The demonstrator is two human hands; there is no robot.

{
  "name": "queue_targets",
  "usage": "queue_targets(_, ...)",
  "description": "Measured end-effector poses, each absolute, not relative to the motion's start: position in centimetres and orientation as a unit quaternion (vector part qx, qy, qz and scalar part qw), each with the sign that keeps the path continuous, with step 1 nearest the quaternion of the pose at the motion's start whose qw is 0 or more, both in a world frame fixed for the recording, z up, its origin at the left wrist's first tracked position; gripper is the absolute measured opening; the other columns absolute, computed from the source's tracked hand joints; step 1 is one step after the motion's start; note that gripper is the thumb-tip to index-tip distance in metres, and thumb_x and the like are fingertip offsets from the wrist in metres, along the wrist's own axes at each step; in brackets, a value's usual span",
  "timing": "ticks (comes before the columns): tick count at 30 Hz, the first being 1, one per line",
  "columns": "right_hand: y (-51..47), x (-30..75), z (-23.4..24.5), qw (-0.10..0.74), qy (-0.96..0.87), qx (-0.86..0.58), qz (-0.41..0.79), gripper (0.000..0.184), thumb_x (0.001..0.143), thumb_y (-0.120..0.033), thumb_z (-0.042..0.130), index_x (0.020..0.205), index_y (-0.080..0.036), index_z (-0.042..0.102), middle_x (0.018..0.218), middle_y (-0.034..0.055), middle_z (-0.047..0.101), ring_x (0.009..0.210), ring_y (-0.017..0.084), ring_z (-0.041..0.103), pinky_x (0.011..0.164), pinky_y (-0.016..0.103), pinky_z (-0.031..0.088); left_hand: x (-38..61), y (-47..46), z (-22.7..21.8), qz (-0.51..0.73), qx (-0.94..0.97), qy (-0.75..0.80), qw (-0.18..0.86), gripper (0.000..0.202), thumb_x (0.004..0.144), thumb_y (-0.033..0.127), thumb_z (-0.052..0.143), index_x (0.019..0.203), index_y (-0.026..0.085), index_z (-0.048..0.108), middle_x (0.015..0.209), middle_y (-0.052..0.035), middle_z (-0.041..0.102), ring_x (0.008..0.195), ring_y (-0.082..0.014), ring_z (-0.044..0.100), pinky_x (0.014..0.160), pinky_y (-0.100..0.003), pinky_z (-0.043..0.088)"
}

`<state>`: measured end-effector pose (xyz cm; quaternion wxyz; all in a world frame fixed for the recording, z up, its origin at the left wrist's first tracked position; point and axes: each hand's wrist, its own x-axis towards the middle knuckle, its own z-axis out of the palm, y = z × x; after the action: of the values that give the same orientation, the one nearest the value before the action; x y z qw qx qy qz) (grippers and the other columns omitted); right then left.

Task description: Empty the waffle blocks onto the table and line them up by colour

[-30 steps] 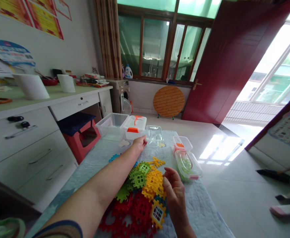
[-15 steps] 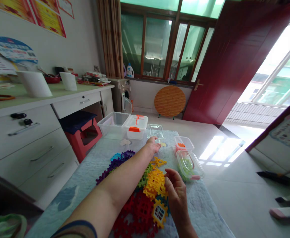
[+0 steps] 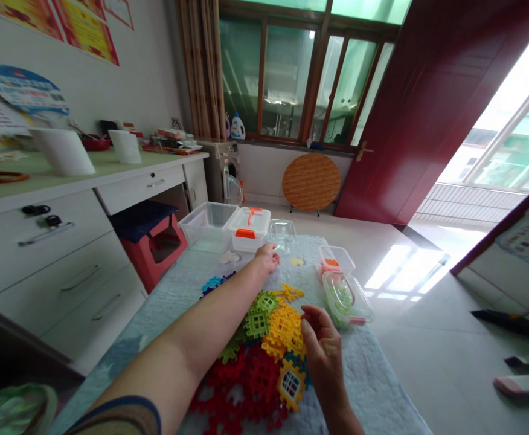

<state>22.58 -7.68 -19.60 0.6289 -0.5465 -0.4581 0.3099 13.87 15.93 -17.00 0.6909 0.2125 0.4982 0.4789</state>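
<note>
While my left hand [image 3: 266, 258] stays... While my left hand [image 3: 266, 258] hangs open and empty, palm down, over the quilted surface [image 3: 359, 377], just short of a clear box [image 3: 282, 235], my right hand [image 3: 321, 344] is half-curled and holding nothing beside a heap of plastic tiles [image 3: 264, 356]; whether its fingertips touch the heap I cannot tell. The interlocking tiles lie in the middle of the quilt, red ones [image 3: 246, 380] nearest me, with yellow [image 3: 282, 332] and green [image 3: 258, 323] beyond, and a few blue and purple ones [image 3: 214, 284] just beside my left forearm [image 3: 201, 326]. To the right sit a clear box of green pieces [image 3: 343, 299] and a small box with an orange latch [image 3: 336, 260]. At the far end, a lidded box with an orange handle [image 3: 247, 229] stands beside a clear tub [image 3: 207, 222]. A white desk with drawers [image 3: 51, 266] runs along the left, a red stool [image 3: 149, 248] beneath its end, while a washing machine [image 3: 221, 172] and a round tabletop [image 3: 311, 182] stand against the far wall.
</note>
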Motion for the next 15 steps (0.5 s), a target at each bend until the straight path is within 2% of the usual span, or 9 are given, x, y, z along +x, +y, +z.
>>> queue_targets(2,-7.5,22.9,-19.6,0.614,-0.477,-0.572,0.262,0.023,0.083,-0.036,0.059,0.098,-0.02,0.066,0.085,0.004,0.064,0.078,0.02,0.059,0.073,0.033,0.049,11.4,15.0,-16.6,0.422,0.322,0.539,0.654,0.029,0.09,0.03,0.063,0.114,0.015,0.061,0.119,-0.0089,0.062,0.105,-0.0225,0.061,0.089,-0.044,0.052)
queue_targets(4,-7.3,23.2,-19.7,0.589,-0.506,-0.601,0.187,0.02,0.082,-0.032,0.059,0.096,-0.021,0.067,0.093,0.006,0.065,0.088,0.022,0.059,0.082,0.038,0.048,8.3,13.8,-16.3,0.383,0.42,0.569,0.594,0.019,0.072,0.02,0.078,0.087,0.016,0.067,0.108,-0.008,0.067,0.115,-0.0268,0.057,0.095,-0.038,0.047)
queue_targets(6,-7.0,23.5,-19.9,0.558,-0.535,-0.622,0.123,0.021,0.079,-0.029,0.06,0.097,-0.021,0.067,0.102,0.0079,0.065,0.1,0.026,0.057,0.092,0.043,0.044,4.9,12.6,-16.1,0.348,0.498,0.593,0.529,0.024,0.059,0.018,0.084,0.073,0.019,0.064,0.11,-0.0067,0.068,0.128,-0.0323,0.047,0.101,-0.037,0.042)
queue_targets(8,-6.8,23.6,-20.3,0.526,-0.561,-0.632,0.101,0.025,0.077,-0.029,0.062,0.1,-0.022,0.067,0.108,0.0089,0.065,0.107,0.028,0.055,0.097,0.045,0.041,1.9,11.2,-16.1,0.311,0.557,0.612,0.468,0.03,0.051,0.024,0.086,0.067,0.021,0.061,0.118,-0.0062,0.066,0.138,-0.0377,0.033,0.107,-0.042,0.034)
queue_targets(9,-6.7,23.5,-20.5,0.509,-0.574,-0.633,0.107,0.026,0.078,-0.03,0.063,0.102,-0.021,0.068,0.108,0.009,0.066,0.106,0.028,0.056,0.096,0.045,0.042,0.7,10.5,-16.3,0.289,0.581,0.618,0.444,0.031,0.05,0.03,0.086,0.066,0.021,0.06,0.119,-0.0066,0.066,0.139,-0.0402,0.031,0.108,-0.046,0.031)
queue_targets(11,-6.7,23.3,-20.8,0.473,-0.605,-0.626,0.139,0.025,0.08,-0.032,0.062,0.101,-0.022,0.068,0.103,0.0076,0.069,0.099,0.026,0.06,0.091,0.041,0.045,-1.0,9.0,-16.7,0.243,0.627,0.617,0.408,0.036,0.05,0.044,0.082,0.07,0.022,0.062,0.117,-0.009,0.067,0.133,-0.0416,0.039,0.108,-0.049,0.03)
queue_targets(15,-7.1,22.8,-20.3,0.459,-0.65,-0.577,0.183,0.019,0.081,-0.029,0.062,0.098,-0.024,0.069,0.098,0.0041,0.07,0.093,0.022,0.063,0.087,0.036,0.047,-2.0,6.5,-17.8,0.185,0.71,0.57,0.371,0.058,0.056,0.061,0.071,0.097,0.02,0.067,0.121,-0.0142,0.068,0.12,-0.0355,0.055,0.105,-0.039,0.036)
